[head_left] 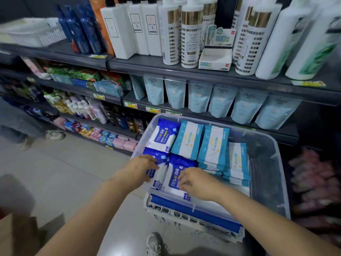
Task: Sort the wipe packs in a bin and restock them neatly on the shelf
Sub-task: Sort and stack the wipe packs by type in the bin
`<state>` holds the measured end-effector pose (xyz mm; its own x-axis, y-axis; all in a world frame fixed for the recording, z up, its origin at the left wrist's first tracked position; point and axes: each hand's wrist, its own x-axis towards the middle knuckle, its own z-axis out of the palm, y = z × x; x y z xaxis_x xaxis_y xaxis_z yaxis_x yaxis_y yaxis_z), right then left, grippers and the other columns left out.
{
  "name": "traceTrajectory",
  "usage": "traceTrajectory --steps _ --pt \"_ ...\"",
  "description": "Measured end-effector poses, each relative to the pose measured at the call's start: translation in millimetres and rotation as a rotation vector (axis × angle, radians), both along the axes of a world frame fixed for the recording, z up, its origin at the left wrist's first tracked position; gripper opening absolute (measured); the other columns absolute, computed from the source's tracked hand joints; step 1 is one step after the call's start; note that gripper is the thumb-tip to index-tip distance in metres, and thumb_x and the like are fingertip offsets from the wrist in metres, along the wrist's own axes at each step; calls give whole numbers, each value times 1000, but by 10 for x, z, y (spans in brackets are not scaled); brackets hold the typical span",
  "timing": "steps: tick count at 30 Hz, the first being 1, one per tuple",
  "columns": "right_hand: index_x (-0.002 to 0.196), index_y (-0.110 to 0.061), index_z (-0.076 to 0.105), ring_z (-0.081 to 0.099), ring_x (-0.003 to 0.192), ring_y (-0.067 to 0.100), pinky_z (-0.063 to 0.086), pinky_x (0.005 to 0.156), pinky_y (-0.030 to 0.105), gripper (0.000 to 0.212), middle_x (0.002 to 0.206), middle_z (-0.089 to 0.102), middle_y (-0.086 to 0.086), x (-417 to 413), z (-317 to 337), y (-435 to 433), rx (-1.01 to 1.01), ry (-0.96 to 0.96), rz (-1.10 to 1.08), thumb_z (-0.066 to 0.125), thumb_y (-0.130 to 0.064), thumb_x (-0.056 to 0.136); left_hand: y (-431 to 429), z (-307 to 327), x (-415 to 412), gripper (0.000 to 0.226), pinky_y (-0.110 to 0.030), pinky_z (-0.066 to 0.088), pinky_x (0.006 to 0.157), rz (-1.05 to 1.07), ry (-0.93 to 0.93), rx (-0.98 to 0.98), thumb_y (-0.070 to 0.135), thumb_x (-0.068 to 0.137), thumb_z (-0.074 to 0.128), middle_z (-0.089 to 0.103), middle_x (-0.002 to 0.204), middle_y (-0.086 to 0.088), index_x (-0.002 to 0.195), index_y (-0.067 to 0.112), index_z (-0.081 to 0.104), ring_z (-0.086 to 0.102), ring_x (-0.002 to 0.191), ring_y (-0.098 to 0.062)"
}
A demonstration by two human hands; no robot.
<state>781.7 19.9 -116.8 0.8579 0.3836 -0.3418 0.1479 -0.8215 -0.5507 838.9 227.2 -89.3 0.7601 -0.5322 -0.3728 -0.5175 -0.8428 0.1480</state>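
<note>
1. A clear bin (271,182) stands in front of the shelf (203,74), propped on a white crate (166,209).
2. Inside the bin, dark blue packs (162,135) fill the left side. Light blue packs (214,143) stand in leaning rows just beside them, toward the middle and right.
3. The left hand (140,168) reaches over the bin's left wall. Its fingers curl round the upper edge of the front left pack (156,180) and grip it.
4. The right hand (197,182) has bent fingers set on the printed face of the front right pack (174,177). I cannot tell whether it pinches the pack or only rests on it.
5. These two dark blue packs lie side by side, touching, in the bin's near left corner.
6. Behind the bin, a row of pale blue pouches (221,102) stands on the shelf. Tall white bottles (190,34) stand on the board above.
7. A pale shoe (155,244) shows on the floor below the crate.
</note>
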Motion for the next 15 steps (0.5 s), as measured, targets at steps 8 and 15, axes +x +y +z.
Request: traceTrajectory --steps 8,15 --pt "122 -18 62 54 111 11 42 96 24 30 126 58 -3 -47 91 -193 202 -34 -260 57 -22 93 -111 68 60 43 -24 39 103 -31 -33 8 31 92 59 50 137 6 134 25 52 43 126 -11" --pt "112 -13 65 58 94 11 49 88 24 24 108 65 2 -23 110 -674 326 -142 -890 59 -8 90 -561 131 401 43 -29 43 97 -188 -115 -129 40 94 52 49 136 10 134 26 50 45 124 -11"
